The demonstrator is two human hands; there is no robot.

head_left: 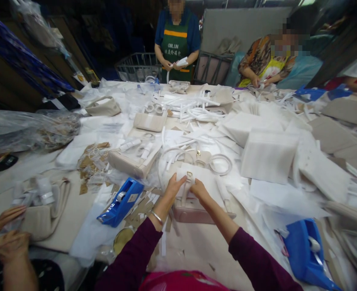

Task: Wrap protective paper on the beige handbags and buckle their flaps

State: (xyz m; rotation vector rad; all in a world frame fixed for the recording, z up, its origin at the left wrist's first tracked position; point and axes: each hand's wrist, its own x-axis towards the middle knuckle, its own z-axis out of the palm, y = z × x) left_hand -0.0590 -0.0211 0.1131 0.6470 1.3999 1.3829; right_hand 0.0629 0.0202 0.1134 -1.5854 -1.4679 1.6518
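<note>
A light-coloured handbag with a pinkish base lies on the table in front of me. White sheet material and a strap with a gold buckle are at its upper part. My left hand is closed at the left of the buckle, its fingertips on the strap area. On the right side of the same strap, my right hand has its fingers bent together. What exactly lies between the fingers of either hand is too small to make out. A coiled white-wrapped handle rests just beyond the bag.
Blue tape dispensers stand left and right. Another person's hands work on a beige bag at the left. Two people stand across the table. White foam sheets, brown tags and more bags cover the table.
</note>
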